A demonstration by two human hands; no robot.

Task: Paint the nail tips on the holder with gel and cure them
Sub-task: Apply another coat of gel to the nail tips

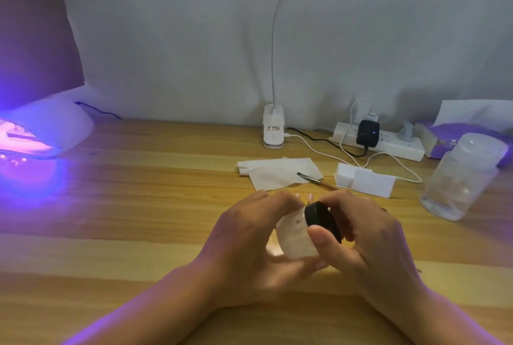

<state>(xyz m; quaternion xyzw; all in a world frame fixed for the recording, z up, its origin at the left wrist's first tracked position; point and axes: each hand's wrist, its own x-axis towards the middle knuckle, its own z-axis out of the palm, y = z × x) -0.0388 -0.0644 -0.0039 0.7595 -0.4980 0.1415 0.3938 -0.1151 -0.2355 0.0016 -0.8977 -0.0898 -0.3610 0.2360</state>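
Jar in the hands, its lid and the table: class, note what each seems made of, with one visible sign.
Jar: frosted glass or plastic, translucent milky body. Lid: probably plastic, smooth black with slight sheen. Table: wood or wood-look laminate, pale grain stripes, satin finish.

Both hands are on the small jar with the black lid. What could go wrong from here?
The jar lies tilted in the left hand while the right hand grips its black lid, so gel may spill once it opens. The pink nail tips stand just behind the hands and could get knocked. The curing lamp is lit; stray light might thicken opened gel.
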